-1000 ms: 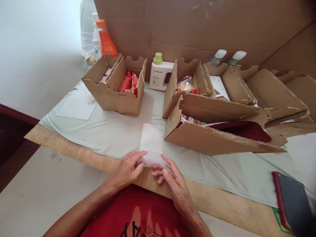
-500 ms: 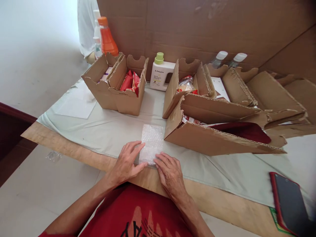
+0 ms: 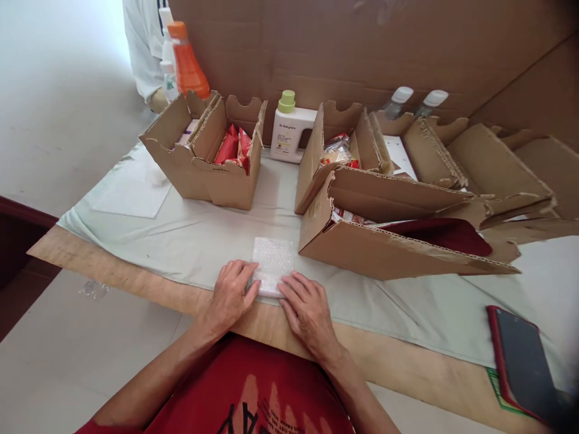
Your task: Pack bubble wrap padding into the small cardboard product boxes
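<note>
Far beyond the left fingers: orange bottle (image 3: 186, 63), open box with red packets (image 3: 233, 146). Left hand (image 3: 230, 295) lies flat, fingers spread and pressing the near-left edge of the bubble wrap piece (image 3: 272, 271) on the counter (image 3: 190, 241). Right hand (image 3: 306, 310) likewise flat, fingers apart on its near-right edge. Wrap sits between and just past both sets of fingertips. Looks like a fold or roll being pressed down; next move probably needs both hands turning it over evenly. Large cardboard box (image 3: 389, 250) right of the fingers, phone (image 3: 520, 364) far right
</note>
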A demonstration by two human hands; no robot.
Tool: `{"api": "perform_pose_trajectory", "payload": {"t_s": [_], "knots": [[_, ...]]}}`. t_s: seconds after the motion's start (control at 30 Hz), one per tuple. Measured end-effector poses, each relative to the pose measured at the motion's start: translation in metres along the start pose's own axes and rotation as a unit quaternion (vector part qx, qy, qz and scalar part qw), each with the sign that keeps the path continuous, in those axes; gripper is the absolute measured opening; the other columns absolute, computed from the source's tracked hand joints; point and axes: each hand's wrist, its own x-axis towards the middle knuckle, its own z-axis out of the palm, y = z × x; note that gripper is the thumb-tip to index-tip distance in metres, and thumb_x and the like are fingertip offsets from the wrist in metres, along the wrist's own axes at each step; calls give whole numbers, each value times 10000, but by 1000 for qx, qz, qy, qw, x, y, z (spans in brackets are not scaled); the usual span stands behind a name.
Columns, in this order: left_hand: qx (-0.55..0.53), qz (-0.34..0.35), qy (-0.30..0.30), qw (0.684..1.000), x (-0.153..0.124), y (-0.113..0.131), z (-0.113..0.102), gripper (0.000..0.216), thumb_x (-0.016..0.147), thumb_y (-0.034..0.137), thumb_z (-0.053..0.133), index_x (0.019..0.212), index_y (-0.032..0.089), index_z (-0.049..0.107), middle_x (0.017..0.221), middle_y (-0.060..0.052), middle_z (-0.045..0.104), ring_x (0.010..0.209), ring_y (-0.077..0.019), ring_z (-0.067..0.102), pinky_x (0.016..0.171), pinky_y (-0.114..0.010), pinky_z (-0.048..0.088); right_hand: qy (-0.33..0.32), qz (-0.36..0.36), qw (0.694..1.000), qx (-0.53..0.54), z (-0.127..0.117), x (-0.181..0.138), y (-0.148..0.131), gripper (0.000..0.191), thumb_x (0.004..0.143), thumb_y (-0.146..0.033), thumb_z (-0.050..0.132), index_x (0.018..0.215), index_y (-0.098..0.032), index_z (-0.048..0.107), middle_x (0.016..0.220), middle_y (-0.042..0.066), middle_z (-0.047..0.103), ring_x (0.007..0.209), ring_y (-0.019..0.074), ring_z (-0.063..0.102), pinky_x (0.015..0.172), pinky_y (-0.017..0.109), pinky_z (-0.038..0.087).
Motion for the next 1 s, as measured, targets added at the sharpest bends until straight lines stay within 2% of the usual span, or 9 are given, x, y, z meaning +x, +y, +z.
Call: {"api": "perform_pose_trajectory", "payload": {"t_s": [0.1,0.17,0.37,0.5,0.6,0.7,0.8,0.87,1.0], "knots": [[-32,59,0,998,-5,1,-7,320,941,227,596,1254,165,617,1204,-138,665,1136,-286,586,965,-443,481,-5,19,999,34,7,7,4,269,1010,-136,487,1176,-201,688,1131,78,754,1213,273,606,974,442,430],[-49,77,-17,996,-5,0,-8,280,946,185,570,1218,167,634,1101,-111,700,1074,-268,608,938,-431,483,-19,47,996,73,7,12,6,270,1030,-188,475,1189,-215,691,1078,71,763,1110,251,647,950,427,453],[-58,6,-27,998,19,-9,2,301,909,193,598,1202,163,661,872,-65,714,846,-238,642,813,-399,513,34,75,997,-1,0,19,1,303,1019,-265,508,1281,-200,646,1255,133,683,1161,290,599,951,447,454],[-46,-29,-15,998,32,-15,2,301,916,245,616,1207,180,657,976,-88,702,922,-255,640,855,-417,524,-33,25,999,-32,7,29,2,312,962,-170,556,1253,-216,660,1301,128,665,1252,309,548,1021,486,410],[-79,-73,22,994,22,-12,-3,333,942,281,578,1255,173,620,1059,-107,682,946,-235,650,844,-391,546,-29,57,998,15,16,39,8,269,960,-149,546,1173,-218,695,1189,104,719,1167,286,602,993,468,424],[-233,-177,54,955,2,-1,-6,431,920,325,606,1321,173,567,1122,-116,697,959,-212,694,822,-351,583,19,105,992,66,16,41,5,231,996,-189,514,1135,-219,697,1080,73,749,1046,239,650,937,409,457],[-404,-242,12,882,-11,14,-4,547,915,376,609,1404,160,495,1209,-141,713,1076,-234,715,902,-361,599,24,144,977,156,4,33,-11,202,983,-216,529,1102,-224,692,1020,54,749,955,212,660,870,356,491],[-438,-247,-14,865,-13,22,-4,567,929,381,591,1439,166,469,1263,-145,704,1134,-238,704,931,-352,597,4,169,960,224,-8,26,-21,177,949,-209,550,1050,-236,693,1010,48,744,952,212,657,873,351,499],[-322,-159,-26,933,-11,36,-6,564,896,280,622,1445,220,507,1160,-98,737,1036,-220,724,889,-337,618,-30,221,930,290,-40,6,-20,345,865,-246,643,1209,-244,662,1269,87,674,1130,245,626,980,384,502]]}}
